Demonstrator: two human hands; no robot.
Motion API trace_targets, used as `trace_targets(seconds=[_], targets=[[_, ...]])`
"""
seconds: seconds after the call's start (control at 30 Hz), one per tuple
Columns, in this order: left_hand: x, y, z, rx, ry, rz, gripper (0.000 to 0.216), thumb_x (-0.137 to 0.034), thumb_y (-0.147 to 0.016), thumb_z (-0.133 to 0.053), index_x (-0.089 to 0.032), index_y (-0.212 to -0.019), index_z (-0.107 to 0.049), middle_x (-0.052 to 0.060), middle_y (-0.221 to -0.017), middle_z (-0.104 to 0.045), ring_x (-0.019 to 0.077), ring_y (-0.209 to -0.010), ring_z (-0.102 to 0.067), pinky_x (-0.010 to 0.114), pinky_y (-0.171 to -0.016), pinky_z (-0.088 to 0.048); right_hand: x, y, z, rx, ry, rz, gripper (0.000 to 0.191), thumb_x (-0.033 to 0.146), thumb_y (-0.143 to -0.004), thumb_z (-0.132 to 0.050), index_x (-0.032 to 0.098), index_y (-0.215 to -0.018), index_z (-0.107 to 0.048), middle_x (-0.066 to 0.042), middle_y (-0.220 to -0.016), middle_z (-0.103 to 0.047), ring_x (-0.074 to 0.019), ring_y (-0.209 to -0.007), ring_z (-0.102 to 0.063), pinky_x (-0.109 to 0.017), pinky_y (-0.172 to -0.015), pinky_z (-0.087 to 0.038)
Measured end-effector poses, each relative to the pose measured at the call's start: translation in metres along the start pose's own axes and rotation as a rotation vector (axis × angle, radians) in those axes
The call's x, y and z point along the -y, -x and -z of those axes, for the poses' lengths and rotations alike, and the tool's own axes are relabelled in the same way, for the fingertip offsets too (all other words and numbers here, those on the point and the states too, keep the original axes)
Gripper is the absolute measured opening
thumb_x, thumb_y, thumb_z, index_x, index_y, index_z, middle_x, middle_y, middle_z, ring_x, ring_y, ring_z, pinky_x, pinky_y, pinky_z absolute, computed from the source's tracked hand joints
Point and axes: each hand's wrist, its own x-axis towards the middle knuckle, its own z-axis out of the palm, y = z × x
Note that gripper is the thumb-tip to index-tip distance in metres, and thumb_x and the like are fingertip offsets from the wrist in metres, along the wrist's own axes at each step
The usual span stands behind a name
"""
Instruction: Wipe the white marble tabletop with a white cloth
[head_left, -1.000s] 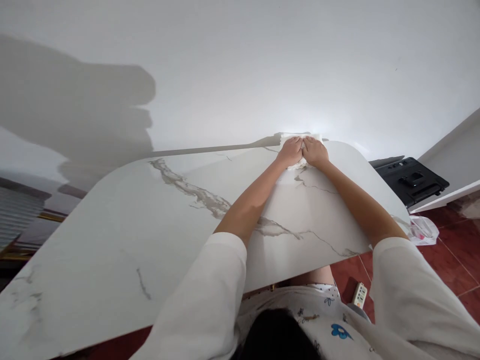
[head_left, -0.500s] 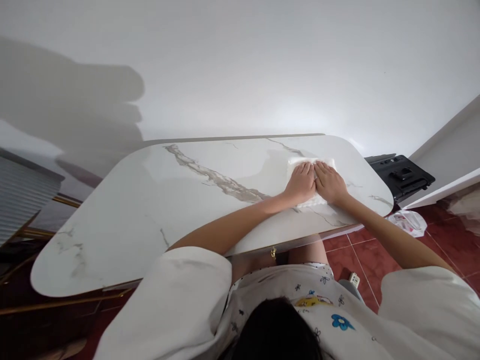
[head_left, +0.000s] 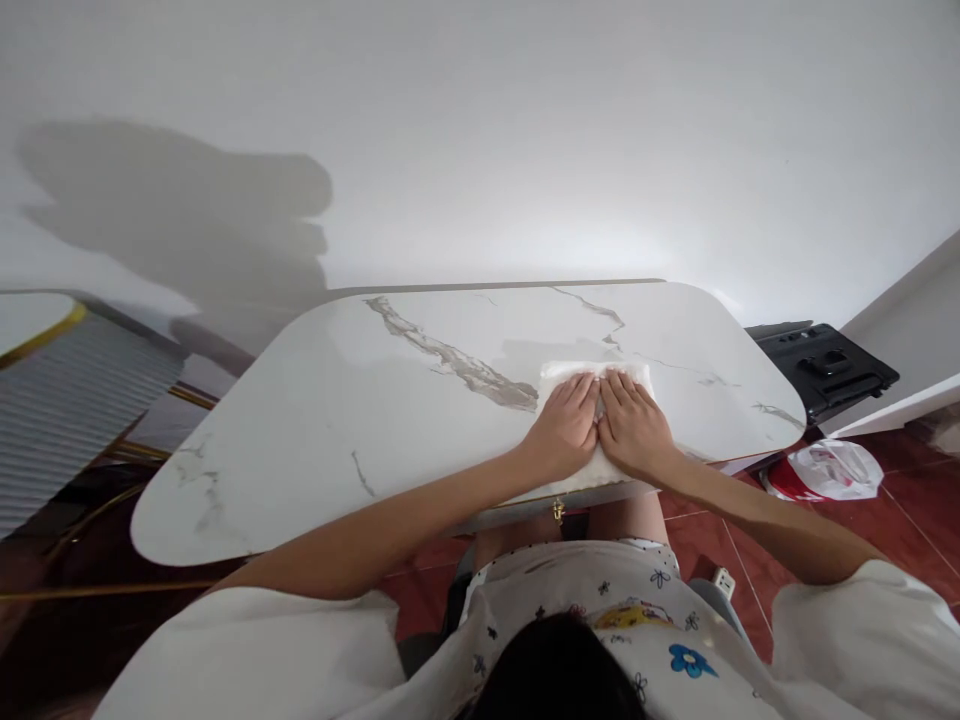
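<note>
My left hand (head_left: 564, 425) lies flat on a white cloth (head_left: 553, 378), its fingers stretched out toward the wall. Beside it, my right hand (head_left: 634, 425) presses on the same cloth with its fingers flat too. The two hands almost touch at thumbs and index fingers. Beneath the cloth is a white marble-patterned tabletop (head_left: 420, 440) with grey-brown veins and rounded corners. Both hands cover the middle of the cloth, which reaches close to the near edge of the tabletop.
A white wall (head_left: 525, 130) stands right behind the tabletop. To the right are a black case (head_left: 829, 365) and a white plastic bag (head_left: 836, 468) on the red tiled floor (head_left: 922, 510). A ribbed grey cabinet (head_left: 82, 400) stands at the left. Below the near edge shows a small gold knob (head_left: 558, 511).
Both hands have drawn the cloth toward the near edge and a little to the left. The camera view has also shifted slightly.
</note>
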Motion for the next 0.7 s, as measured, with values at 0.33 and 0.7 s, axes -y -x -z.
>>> trace_targets(seconds=[0.33, 0.7], targets=[[0.078, -0.085, 0.007, 0.021, -0.027, 0.059, 0.045, -0.015, -0.084, -0.033, -0.008, -0.124, -0.054, 0.015, -0.132, -0.056, 0.0237, -0.126, -0.048, 0.038, -0.11, -0.034, -0.017, -0.108, -0.024, 0.026, 0.025, -0.016, 0.051, 0.019, -0.09, -0.031, 0.0, -0.135, -0.046, -0.019, -0.142, -0.044, -0.029, -0.133, -0.037, -0.038, -0.109, -0.028], [0.135, -0.16, -0.009, -0.205, 0.011, 0.265, 0.028, -0.012, -0.086, -0.033, -0.019, -0.09, -0.059, 0.01, -0.1, -0.065, 0.0232, -0.099, -0.058, 0.037, -0.094, -0.043, -0.06, -0.212, -0.057, 0.002, -0.019, 0.057, 0.045, 0.02, -0.092, -0.029, 0.006, -0.129, -0.05, -0.015, -0.139, -0.049, -0.0264, -0.13, -0.04, -0.038, -0.106, -0.03]])
